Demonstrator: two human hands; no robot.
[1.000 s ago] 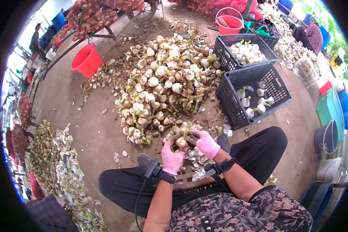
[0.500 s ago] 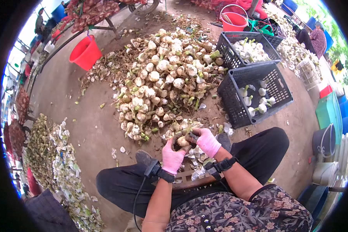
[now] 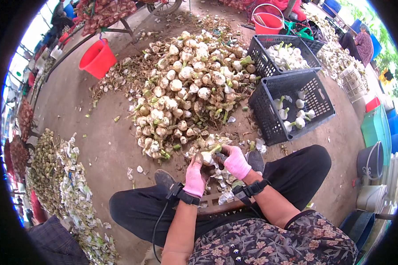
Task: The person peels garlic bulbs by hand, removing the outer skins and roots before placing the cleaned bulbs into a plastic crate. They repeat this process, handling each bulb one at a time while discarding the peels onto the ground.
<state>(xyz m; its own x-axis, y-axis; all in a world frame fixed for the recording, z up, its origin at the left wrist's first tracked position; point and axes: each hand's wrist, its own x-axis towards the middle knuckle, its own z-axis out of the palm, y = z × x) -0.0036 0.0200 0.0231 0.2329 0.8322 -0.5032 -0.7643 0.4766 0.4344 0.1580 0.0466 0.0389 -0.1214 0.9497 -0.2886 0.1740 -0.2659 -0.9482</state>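
Note:
Both my hands wear pink gloves with dark, dirty fingertips and meet in front of my lap. My left hand [image 3: 196, 173] is closed around the bulb end of a garlic bulb [image 3: 207, 158]. My right hand [image 3: 233, 160] grips the same garlic from the right, near its green stem, which points up and right. Between my legs, white garlic skins [image 3: 225, 180] lie below the hands on a brown slatted seat or crate edge [image 3: 216, 204]. Just beyond my hands rises a big pile of unpeeled garlic [image 3: 185, 92].
A black crate [image 3: 269, 128] at right holds several peeled garlic bulbs; another crate [image 3: 263, 62] behind it is fuller. Red buckets [image 3: 97, 59] stand left and at the back. Skins [image 3: 77, 185] form a strip on the left. A person [image 3: 363, 46] sits at far right.
The garlic has turned in my hands, so its pale bulb and green stem now show more. My left hand has tilted more upright; my right hand has shifted only slightly.

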